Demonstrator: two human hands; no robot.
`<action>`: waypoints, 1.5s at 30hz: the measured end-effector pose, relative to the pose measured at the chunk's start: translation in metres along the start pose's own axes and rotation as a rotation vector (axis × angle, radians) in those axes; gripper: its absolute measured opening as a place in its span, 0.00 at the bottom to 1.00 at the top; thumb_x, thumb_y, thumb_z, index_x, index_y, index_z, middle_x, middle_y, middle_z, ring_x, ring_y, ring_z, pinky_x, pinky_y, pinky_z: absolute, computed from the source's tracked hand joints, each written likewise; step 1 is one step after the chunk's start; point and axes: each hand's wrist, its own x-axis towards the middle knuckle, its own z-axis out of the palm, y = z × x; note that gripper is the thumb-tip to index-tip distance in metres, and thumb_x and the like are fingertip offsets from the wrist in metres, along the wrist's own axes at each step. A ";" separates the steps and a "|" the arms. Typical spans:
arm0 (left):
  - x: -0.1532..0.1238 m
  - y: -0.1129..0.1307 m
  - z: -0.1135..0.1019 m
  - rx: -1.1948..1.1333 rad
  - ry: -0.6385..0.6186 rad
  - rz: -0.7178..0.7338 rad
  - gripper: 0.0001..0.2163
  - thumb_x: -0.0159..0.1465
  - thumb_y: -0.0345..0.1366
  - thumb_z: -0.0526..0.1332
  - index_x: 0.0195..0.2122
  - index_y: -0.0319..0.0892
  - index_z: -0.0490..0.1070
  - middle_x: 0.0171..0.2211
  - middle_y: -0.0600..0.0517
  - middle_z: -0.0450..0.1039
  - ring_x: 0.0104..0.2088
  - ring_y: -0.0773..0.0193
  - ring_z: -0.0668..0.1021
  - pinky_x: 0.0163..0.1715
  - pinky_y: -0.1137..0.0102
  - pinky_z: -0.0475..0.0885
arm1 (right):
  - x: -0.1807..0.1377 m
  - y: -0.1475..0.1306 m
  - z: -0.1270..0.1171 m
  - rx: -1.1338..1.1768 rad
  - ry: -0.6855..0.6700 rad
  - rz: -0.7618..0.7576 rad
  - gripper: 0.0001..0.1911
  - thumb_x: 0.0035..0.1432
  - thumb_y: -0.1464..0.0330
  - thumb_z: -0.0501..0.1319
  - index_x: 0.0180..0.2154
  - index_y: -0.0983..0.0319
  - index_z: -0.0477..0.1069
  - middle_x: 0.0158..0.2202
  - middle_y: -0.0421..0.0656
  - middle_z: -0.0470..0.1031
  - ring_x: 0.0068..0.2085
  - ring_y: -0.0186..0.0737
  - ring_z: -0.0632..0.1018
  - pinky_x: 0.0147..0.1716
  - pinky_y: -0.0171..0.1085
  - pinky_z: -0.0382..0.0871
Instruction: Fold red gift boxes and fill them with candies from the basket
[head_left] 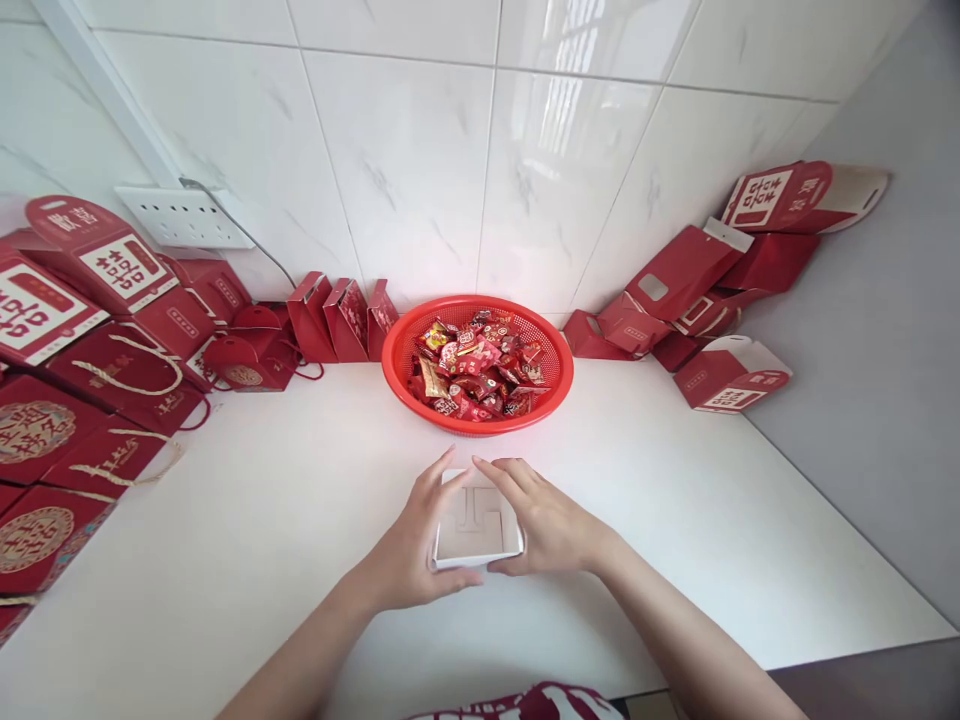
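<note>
A small box (471, 540) with a white inside and its top open stands upright between my hands, in the front middle of the white table. My left hand (420, 550) is curved around its left side, thumb along the near edge and fingers at the far left corner. On the opposite side my right hand (551, 520) grips the box, with its fingers over the far right corner and its thumb near the front. Folded flaps show on the box's floor, and its outer walls are mostly hidden. Just beyond, a red plastic basket (396, 385) holds many wrapped candies (480, 365).
Stacked red gift boxes (124, 365) with cord handles fill the left side. Several narrow red boxes (349, 315) stand along the tiled wall (405, 150). More red boxes (686, 280) are heaped at the right, against a grey panel (862, 350). A power strip (184, 218) is on the wall.
</note>
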 end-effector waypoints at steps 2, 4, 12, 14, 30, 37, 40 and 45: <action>0.001 -0.012 0.011 -0.171 0.065 0.009 0.48 0.57 0.51 0.69 0.71 0.50 0.40 0.71 0.39 0.37 0.70 0.37 0.48 0.66 0.43 0.52 | 0.001 0.014 0.011 0.099 0.055 -0.032 0.66 0.43 0.54 0.75 0.71 0.56 0.35 0.63 0.55 0.55 0.63 0.55 0.62 0.60 0.52 0.63; 0.003 -0.024 0.019 -0.351 0.090 0.016 0.49 0.56 0.50 0.70 0.71 0.49 0.39 0.68 0.37 0.44 0.67 0.39 0.55 0.64 0.44 0.57 | 0.003 0.025 0.026 0.167 0.136 -0.067 0.68 0.42 0.50 0.74 0.71 0.56 0.33 0.63 0.55 0.52 0.65 0.56 0.59 0.62 0.52 0.61; 0.025 -0.037 0.012 -0.252 0.179 0.097 0.43 0.51 0.44 0.74 0.66 0.49 0.54 0.59 0.42 0.56 0.59 0.43 0.65 0.60 0.48 0.62 | 0.008 0.017 -0.015 -0.068 0.253 -0.311 0.47 0.58 0.39 0.54 0.68 0.60 0.52 0.65 0.57 0.58 0.63 0.59 0.63 0.61 0.57 0.58; 0.034 -0.036 0.011 -0.226 0.153 0.115 0.43 0.51 0.44 0.74 0.65 0.48 0.55 0.57 0.42 0.58 0.58 0.43 0.66 0.59 0.49 0.63 | 0.019 0.009 -0.048 -0.107 0.372 -0.238 0.30 0.67 0.48 0.49 0.61 0.59 0.63 0.62 0.55 0.63 0.62 0.54 0.65 0.60 0.53 0.60; 0.037 -0.065 0.012 -0.535 0.139 0.025 0.45 0.54 0.42 0.70 0.68 0.46 0.44 0.63 0.39 0.56 0.62 0.39 0.64 0.59 0.50 0.64 | 0.150 0.047 -0.067 -0.160 -0.080 0.187 0.14 0.60 0.61 0.63 0.27 0.62 0.70 0.27 0.40 0.73 0.29 0.36 0.71 0.30 0.33 0.58; 0.039 -0.066 0.013 -0.561 0.146 0.003 0.45 0.52 0.41 0.72 0.66 0.46 0.48 0.63 0.39 0.57 0.62 0.40 0.65 0.60 0.50 0.63 | 0.137 0.053 -0.074 0.259 0.119 0.147 0.23 0.63 0.56 0.59 0.23 0.60 0.53 0.22 0.34 0.61 0.25 0.31 0.70 0.25 0.31 0.60; 0.039 -0.067 0.013 -0.575 0.136 -0.018 0.44 0.52 0.40 0.72 0.66 0.47 0.48 0.63 0.40 0.56 0.62 0.40 0.64 0.60 0.50 0.63 | 0.136 0.053 -0.073 0.696 0.068 0.229 0.24 0.59 0.53 0.62 0.26 0.58 0.52 0.24 0.35 0.67 0.28 0.38 0.80 0.22 0.30 0.67; 0.039 -0.066 0.013 -0.598 0.131 -0.023 0.45 0.52 0.40 0.72 0.66 0.48 0.47 0.62 0.40 0.57 0.62 0.39 0.65 0.59 0.50 0.64 | 0.138 0.057 -0.078 1.091 0.225 0.279 0.22 0.51 0.58 0.71 0.35 0.58 0.58 0.27 0.34 0.74 0.26 0.38 0.82 0.17 0.28 0.71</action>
